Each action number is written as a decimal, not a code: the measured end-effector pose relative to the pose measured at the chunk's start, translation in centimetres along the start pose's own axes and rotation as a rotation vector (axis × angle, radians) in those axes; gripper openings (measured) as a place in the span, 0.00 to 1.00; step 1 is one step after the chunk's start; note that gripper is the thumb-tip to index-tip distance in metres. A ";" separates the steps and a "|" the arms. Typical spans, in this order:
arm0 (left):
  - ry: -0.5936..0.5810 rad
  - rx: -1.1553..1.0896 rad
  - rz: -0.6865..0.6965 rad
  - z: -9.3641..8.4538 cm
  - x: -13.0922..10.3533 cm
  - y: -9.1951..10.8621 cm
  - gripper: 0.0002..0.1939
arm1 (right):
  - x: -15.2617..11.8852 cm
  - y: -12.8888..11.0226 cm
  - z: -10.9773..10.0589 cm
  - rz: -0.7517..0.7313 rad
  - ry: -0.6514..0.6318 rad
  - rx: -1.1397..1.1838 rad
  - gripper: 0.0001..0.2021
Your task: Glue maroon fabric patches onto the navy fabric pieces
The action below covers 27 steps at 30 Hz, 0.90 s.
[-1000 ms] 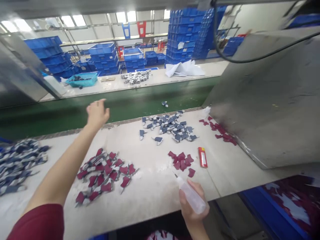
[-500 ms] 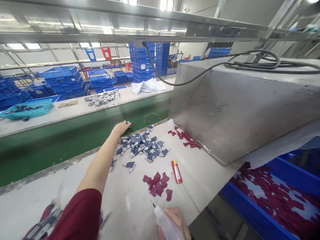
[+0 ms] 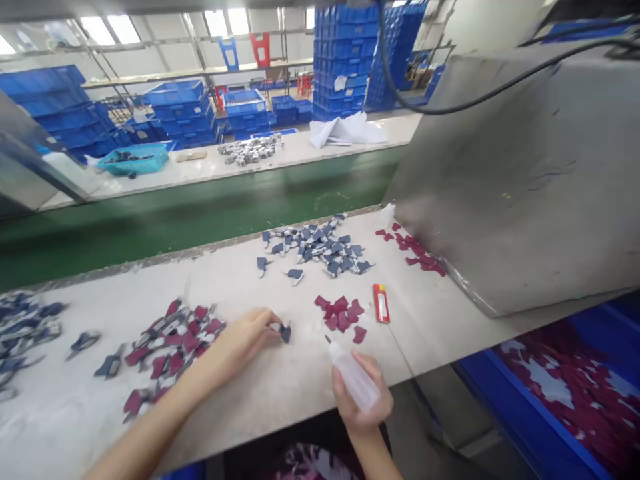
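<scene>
My left hand pinches a small navy-and-white piece just above the white tabletop. In my right hand is a translucent squeeze bottle, tilted with its thin dark tip pointing up and left. Between and beyond the hands lies a small group of maroon pieces. Farther back, a pile of navy-and-white pieces is spread near the table's far edge. To the left of my left hand, pieces with maroon patches form another pile, partly behind my forearm.
A red box lies right of the maroon group. More maroon scraps rest against a metal housing. Navy pieces lie far left. A green belt runs behind the table. At lower right is a blue crate of maroon pieces.
My left hand has come back from the table's far edge towards the bottle, with a navy-and-white piece in its fingers. The bottle is now more fully in view. The camera view has shifted.
</scene>
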<state>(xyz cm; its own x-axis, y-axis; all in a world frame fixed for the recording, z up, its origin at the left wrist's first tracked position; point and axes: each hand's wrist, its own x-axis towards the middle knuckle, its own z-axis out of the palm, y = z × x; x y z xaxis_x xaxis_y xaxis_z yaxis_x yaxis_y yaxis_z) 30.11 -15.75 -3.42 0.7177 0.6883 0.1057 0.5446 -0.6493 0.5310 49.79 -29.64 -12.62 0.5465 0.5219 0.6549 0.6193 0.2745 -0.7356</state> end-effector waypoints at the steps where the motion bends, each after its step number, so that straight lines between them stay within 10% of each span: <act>1: 0.030 -0.061 -0.043 1.3 -1.8 0.8 0.08 | 0.0 0.0 -0.2 -0.013 -0.006 -0.030 0.14; 9: 0.508 -0.226 -0.304 8.9 -6.3 3.5 0.04 | 1.0 -1.6 -0.5 0.000 -0.160 -0.062 0.14; 27: 0.537 -0.289 -0.287 9.1 -6.2 3.5 0.03 | 0.5 -1.6 0.4 0.112 -0.218 -0.065 0.11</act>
<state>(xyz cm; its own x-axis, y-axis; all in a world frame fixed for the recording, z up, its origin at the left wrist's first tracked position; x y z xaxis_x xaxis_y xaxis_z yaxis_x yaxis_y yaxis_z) 31.56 -25.24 -9.88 0.2059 0.9344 0.2905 0.4894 -0.3554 0.7963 48.86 -29.54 -11.22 0.4836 0.7102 0.5115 0.6002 0.1563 -0.7844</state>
